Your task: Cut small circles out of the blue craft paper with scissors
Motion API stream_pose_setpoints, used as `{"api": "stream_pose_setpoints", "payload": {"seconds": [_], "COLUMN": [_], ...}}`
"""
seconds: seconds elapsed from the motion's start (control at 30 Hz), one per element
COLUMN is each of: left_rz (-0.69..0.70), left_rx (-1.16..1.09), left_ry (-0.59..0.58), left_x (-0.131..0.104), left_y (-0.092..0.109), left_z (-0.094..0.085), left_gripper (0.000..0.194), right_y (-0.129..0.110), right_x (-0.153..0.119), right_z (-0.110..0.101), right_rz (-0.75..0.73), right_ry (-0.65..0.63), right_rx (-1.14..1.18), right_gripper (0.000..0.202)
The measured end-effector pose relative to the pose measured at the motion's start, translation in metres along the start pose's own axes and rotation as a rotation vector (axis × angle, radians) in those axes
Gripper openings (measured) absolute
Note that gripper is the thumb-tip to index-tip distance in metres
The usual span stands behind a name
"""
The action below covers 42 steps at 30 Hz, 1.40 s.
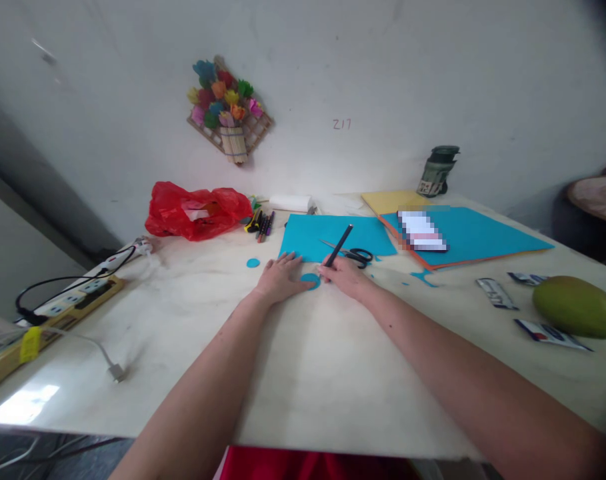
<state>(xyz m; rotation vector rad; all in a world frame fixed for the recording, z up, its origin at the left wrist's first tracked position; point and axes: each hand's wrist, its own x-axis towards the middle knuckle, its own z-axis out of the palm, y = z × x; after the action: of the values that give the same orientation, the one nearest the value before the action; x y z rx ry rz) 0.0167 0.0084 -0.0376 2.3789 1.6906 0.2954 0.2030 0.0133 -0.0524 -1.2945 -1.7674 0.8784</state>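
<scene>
My left hand (281, 279) lies flat with its fingers spread, its thumb on the left edge of a blue paper disc (311, 282). A black pen (339, 245) is gripped in my right hand (340, 272), its top slanting up to the right; the tip is hidden by the fingers at the disc's right side. Behind both hands lies a blue sheet (307, 233). Black-handled scissors (359, 257) rest by the sheet's front edge, just past my right hand. A smaller blue disc (253, 263) sits left of my left hand.
A red plastic bag (197, 212) and markers (266, 227) stand back left, a power strip (77, 303) at far left. Right are blue scraps (424, 278), a phone (423, 231) on stacked paper, small packets (496, 294), a green fruit (577, 307) and a bottle (437, 172).
</scene>
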Motion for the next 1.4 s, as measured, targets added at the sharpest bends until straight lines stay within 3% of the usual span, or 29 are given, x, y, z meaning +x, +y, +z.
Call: {"api": "stream_pose_setpoints", "payload": {"seconds": [1.07, 1.4], "left_rz": [-0.002, 0.007], "left_rx": [-0.012, -0.096], "left_ry": [0.007, 0.054], "left_x": [0.000, -0.005], "left_y": [0.000, 0.013], "left_z": [0.000, -0.007], "left_gripper": [0.082, 0.038], "right_y": [-0.002, -0.006], "right_x": [-0.001, 0.000], "right_z": [-0.003, -0.002], "right_rz": [0.024, -0.030], "right_ry": [-0.019, 0.126], "right_rx": [0.046, 0.324], "right_gripper": [0.013, 0.018]}}
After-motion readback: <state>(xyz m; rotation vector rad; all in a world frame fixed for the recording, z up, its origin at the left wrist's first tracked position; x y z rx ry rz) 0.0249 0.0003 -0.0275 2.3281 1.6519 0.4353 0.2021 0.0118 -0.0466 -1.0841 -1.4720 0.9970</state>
